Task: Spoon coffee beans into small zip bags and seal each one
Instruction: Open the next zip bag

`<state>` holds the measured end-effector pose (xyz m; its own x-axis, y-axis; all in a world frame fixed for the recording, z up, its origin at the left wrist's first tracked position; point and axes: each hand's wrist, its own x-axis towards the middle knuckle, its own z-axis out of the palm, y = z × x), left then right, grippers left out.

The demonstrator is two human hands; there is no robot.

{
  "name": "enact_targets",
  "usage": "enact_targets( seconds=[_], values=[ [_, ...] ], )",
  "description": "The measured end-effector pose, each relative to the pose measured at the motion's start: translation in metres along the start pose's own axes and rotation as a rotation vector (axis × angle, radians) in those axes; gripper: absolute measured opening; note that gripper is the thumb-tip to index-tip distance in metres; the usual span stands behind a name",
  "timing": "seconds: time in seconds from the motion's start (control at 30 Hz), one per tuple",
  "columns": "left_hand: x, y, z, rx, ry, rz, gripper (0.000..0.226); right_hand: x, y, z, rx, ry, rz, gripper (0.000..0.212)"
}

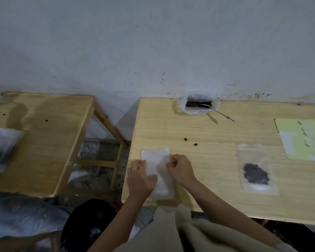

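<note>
**Both hands on the empty bags, near edge of the table**

My left hand [141, 179] lies over the left side of the stack of empty zip bags [157, 171]. Its fingers are loosely bent and its thumb lies across the plastic. Whether it grips a bag or only rests there, I cannot tell.

My right hand [180, 169] is at the right edge of the stack. Its fingers are curled and the tips pinch the edge of the top bag; the plastic looks slightly lifted there.

The stack lies flat on the table [216, 160], close to its near left corner, long side running away from me.

The bean bag [196, 104], open at the mouth, stands at the far edge of the table, against the wall [153, 42], beyond the stack and a little right. Dark beans show inside. The spoon [218, 112] sits in it, handle sticking out to the right over the table.

A filled bag [255, 171] lies flat right of the stack, well apart from it, with a dark clump of beans in its middle. Whether its strip is sealed I cannot tell.

Two loose beans [190, 141] lie on the table between the stack and the bean bag.

A yellow-green sheet [305, 139] lies beyond the filled bag, at the right edge of view.

A second table [53, 142] stands left of the stack across a gap. On its left side lies another bag [2, 150], blurred, with something dark in it.
</note>
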<state>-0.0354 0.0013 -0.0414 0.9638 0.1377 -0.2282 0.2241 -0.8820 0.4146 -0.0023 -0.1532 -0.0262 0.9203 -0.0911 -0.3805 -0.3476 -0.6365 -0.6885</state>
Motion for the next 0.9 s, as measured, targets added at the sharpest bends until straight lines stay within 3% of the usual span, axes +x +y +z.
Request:
enact_targets(
  seconds=[0.13, 0.33, 0.43, 0.53, 0.67, 0.77, 0.9],
  values=[
    [-0.001, 0.001, 0.000, -0.015, 0.026, -0.014, 0.066, -0.002, -0.004, 0.008, 0.052, 0.097, 0.037, 0.013],
    [0.000, -0.001, 0.000, 0.062, 0.004, -0.009, 0.068, -0.005, -0.013, 0.011, 0.230, 0.208, 0.054, 0.017],
    [0.000, -0.002, -0.003, 0.003, -0.018, 0.006, 0.066, -0.004, -0.012, 0.012, 0.254, 0.169, 0.004, 0.014],
    [-0.002, -0.004, -0.008, -0.225, 0.051, 0.073, 0.057, -0.005, -0.009, 0.004, 0.252, 0.124, -0.007, 0.018],
    [0.001, 0.005, -0.018, -0.525, 0.181, 0.170, 0.024, -0.008, -0.002, -0.018, 0.371, 0.062, -0.037, 0.032],
    [0.007, 0.028, -0.036, -0.635, 0.133, 0.115, 0.034, -0.010, 0.001, -0.044, 0.495, -0.016, -0.074, 0.027],
    [0.013, 0.057, -0.053, -0.615, 0.064, 0.202, 0.038, -0.001, -0.006, -0.090, 0.546, -0.103, -0.135, 0.006]
  ],
)
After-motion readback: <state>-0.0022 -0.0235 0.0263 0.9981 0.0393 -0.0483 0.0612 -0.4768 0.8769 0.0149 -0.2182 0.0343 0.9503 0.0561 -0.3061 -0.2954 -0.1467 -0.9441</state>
